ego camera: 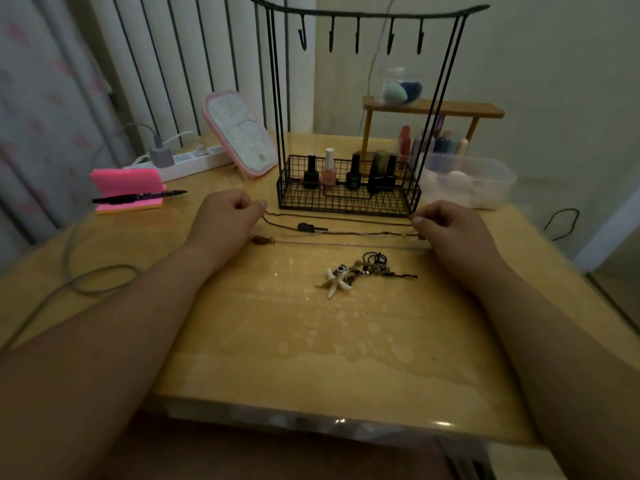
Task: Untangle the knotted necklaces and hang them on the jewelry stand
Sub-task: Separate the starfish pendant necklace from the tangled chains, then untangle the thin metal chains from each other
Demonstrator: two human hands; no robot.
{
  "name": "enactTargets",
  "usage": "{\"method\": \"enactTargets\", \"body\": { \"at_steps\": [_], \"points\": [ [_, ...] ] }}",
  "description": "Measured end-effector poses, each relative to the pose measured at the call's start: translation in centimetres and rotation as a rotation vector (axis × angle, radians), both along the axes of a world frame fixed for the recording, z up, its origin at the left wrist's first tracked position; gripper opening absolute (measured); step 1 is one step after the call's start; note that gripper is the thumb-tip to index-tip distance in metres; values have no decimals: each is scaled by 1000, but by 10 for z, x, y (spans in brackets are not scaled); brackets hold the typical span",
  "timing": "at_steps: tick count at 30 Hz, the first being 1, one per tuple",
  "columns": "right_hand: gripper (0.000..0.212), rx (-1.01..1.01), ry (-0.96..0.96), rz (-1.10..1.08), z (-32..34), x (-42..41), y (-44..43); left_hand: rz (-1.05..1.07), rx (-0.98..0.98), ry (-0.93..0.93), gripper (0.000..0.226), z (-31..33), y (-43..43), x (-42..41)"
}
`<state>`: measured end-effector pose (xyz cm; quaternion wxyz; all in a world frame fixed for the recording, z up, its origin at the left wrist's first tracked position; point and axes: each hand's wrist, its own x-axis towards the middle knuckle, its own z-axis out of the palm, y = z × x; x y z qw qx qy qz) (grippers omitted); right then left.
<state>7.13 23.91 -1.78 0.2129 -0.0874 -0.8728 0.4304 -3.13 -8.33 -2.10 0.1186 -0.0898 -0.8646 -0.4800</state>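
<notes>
dark thin cord necklace stretches between left grip and right grip, each curled, pinching an end, just before the black wire jewelry stand; forearms angle inward over the glossy wooden table.

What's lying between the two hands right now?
Head view: thin necklace cords run from the left hand to the right hand, one bearing a dark pendant; the starfish-charm bundle lies nearer.

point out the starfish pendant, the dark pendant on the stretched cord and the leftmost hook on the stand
starfish pendant (334, 281), head view, on its pale centre
dark pendant (305, 227), head view, on its dark body
leftmost hook (302, 32), head view, on its straight shank
</notes>
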Motion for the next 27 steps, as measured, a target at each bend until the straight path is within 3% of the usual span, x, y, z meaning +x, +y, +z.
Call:
{"method": "enactTargets", "body": {
  "at_steps": [8,13,16,18,21,24,27],
  "points": [
    [11,200,-47,-70,-5,-5,1,106,-187,23,4,-8,5,-10],
    [10,280,-15,-79,-6,-1,3,89,-379,73,12,-13,4,-14],
    [6,310,64,-22,-4,2,-5,97,-393,225,14,-10,7,-5],
    [7,301,85,77,-1,6,-15,-13,-304,281,8,-4,16,10],
    [12,244,-10,262,3,11,-28,-331,-297,131,21,6,38,39],
    [18,359,-198,366,6,13,-32,-541,-508,-42,37,14,58,59],
    [10,394,-214,351,6,14,-34,-618,-701,-71,25,23,66,66]
  ]
}}
